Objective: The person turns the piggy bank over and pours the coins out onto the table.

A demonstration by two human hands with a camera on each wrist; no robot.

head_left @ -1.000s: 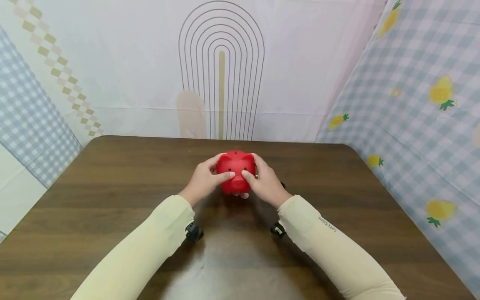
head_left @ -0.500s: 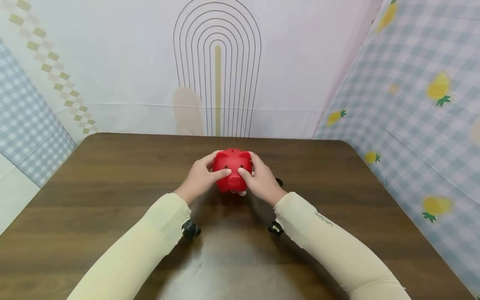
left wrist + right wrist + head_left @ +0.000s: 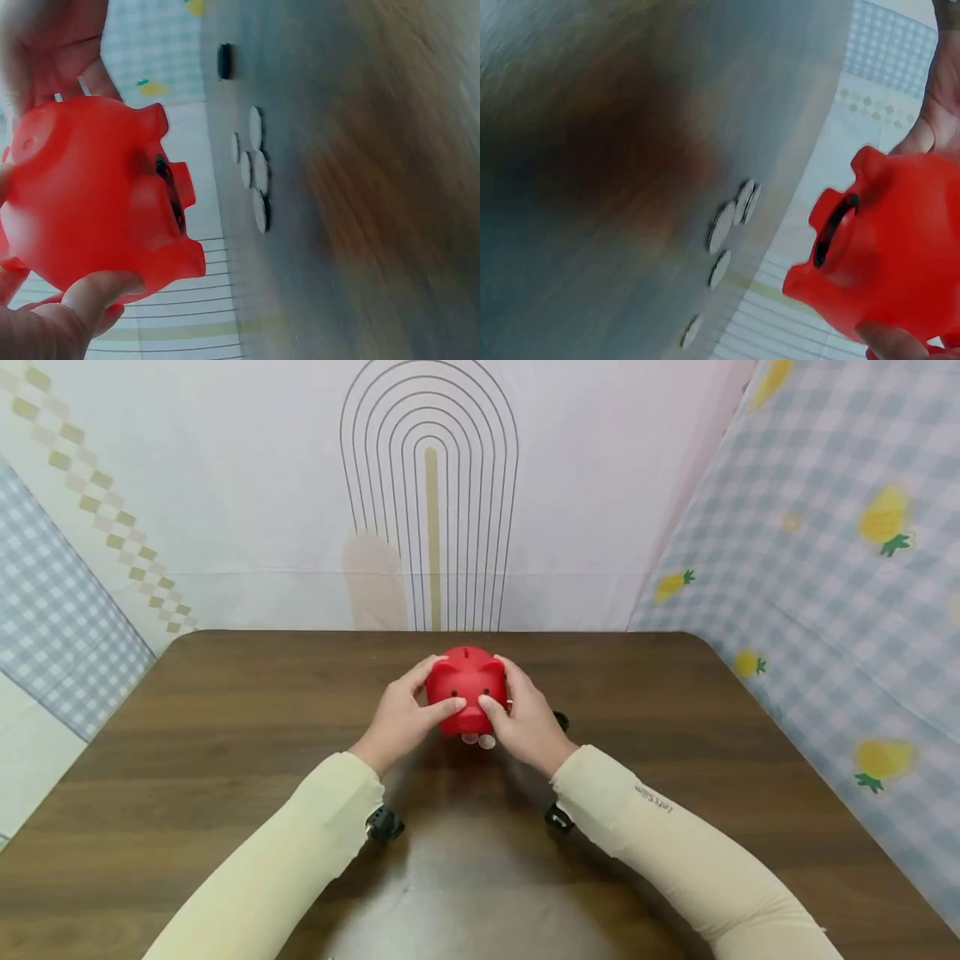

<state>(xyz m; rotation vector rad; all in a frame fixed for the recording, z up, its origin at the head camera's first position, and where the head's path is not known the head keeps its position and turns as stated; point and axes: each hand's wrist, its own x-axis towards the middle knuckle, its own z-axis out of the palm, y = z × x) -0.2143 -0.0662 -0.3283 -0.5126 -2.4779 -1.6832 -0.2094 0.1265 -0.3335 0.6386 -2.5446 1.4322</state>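
A red piggy bank [image 3: 467,681] is held above the table, its face toward me and a coin slot in its top. My left hand [image 3: 401,720] grips one side with the thumb beside the snout. My right hand [image 3: 528,722] grips the other side the same way. In the right wrist view a round, dark-rimmed hole [image 3: 835,229] shows between the feet. Several silver coins [image 3: 261,172] lie on the table under it, some touching; in the head view two coins [image 3: 487,742] show below the bank. The fingers behind the bank are mostly hidden.
A small black disc [image 3: 561,721] lies on the wooden table [image 3: 285,693], partly behind my right hand. A white patterned cloth [image 3: 262,485] hangs behind the table, and a checked cloth [image 3: 810,577] with pineapples hangs at the right.
Both hands have lifted the piggy bank slightly, and more of the coins under it shows. The grip looks the same. The head view has shifted a little.
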